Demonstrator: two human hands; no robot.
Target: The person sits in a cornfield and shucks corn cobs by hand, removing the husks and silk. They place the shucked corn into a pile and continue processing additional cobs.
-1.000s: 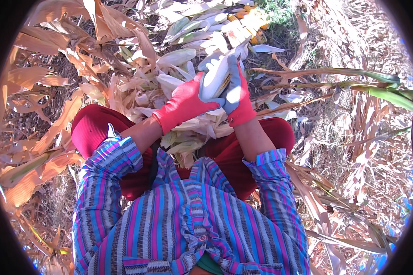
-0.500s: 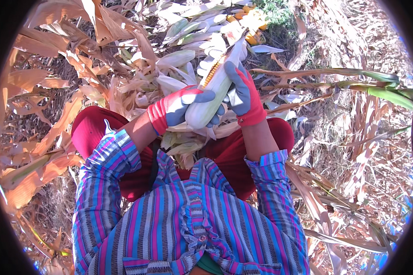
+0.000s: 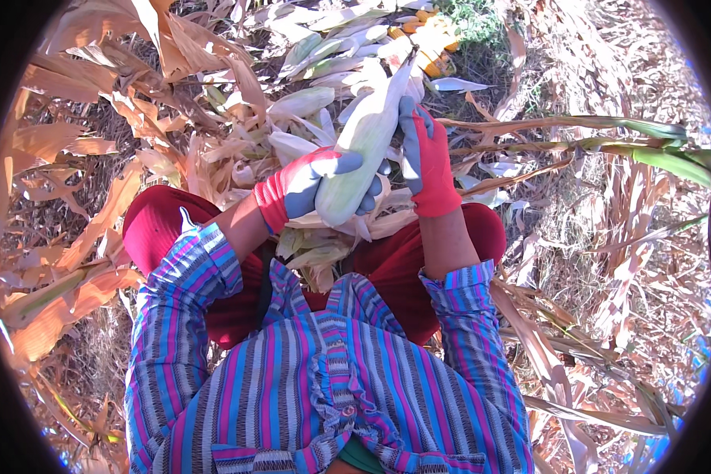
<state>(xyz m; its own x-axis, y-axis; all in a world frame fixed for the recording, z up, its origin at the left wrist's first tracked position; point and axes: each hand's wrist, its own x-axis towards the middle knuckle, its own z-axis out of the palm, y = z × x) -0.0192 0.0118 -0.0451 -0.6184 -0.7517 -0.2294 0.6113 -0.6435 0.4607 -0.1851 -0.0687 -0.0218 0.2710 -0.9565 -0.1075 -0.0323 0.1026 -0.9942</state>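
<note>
An ear of corn (image 3: 359,162) in pale green-white husk slants up and to the right above my lap, its thin end pointing away. My left hand (image 3: 316,182), in a red and grey glove, is wrapped round its thick lower end, thumb on top. Next to the ear's upper right side is my right hand (image 3: 426,158), in a matching glove, with its fingers bent. Whether those fingers pinch a husk leaf is hidden. No kernels show on this ear now.
Several husked yellow cobs (image 3: 434,47) lie at the far side, beside a green plant (image 3: 470,20). Loose pale husks (image 3: 304,103) are heaped beyond my knees. Dry leaves (image 3: 95,229) spread on the left, and long stalks (image 3: 561,146) reach in from the right.
The ear has turned in my left hand, so the strip of yellow kernels is out of sight. My right hand has come off the ear's front and shifted slightly right.
</note>
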